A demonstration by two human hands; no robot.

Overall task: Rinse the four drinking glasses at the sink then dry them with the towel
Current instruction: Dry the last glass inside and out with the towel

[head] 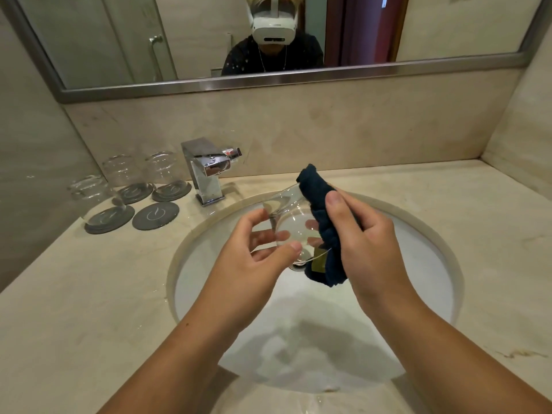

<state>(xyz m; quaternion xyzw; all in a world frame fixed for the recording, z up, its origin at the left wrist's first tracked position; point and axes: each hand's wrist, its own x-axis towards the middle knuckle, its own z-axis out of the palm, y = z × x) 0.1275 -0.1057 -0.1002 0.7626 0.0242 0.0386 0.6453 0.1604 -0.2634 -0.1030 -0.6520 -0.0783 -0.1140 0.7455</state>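
The beige marble countertop (448, 234) of a bathroom vanity runs beneath a steel-framed wall mirror (298, 80), and a white oval sink basin (418, 264) is sunk into its middle.

Over that basin the fingers (254, 218) of the left hand (254, 261) are curled round a clear drinking glass (286, 218). The thumb lies across its near side, and the other fingertips show through the far wall. The glass is held in the air, tilted on its side, with one end up toward the tap and the other above the metal drain (298, 266).

The right hand (364, 237) grips a dark blue terry towel (315, 186), thumb on top and fingers wrapped beneath, holding the cloth against the right flank of the glass. The towel is bunched lengthwise. Its upper end sticks out past the thumb toward the backsplash, and its lower end hangs below the palm over the basin. Both bare forearms come in from the lower edge.

Further out, a square chrome faucet (206, 174) stands on the counter behind the basin, left of centre. To its left, three more clear glasses each stand on a round grey coaster:
- the back-right glass (165, 170), just beside the faucet
- the back-left glass (125, 174)
- the front-left glass (89, 198), nearest the side wall

A fourth grey coaster (155, 215) lies in front of the back pair, its white emblem showing. The mirror reflects a person in a dark top wearing a white headset (273, 28).
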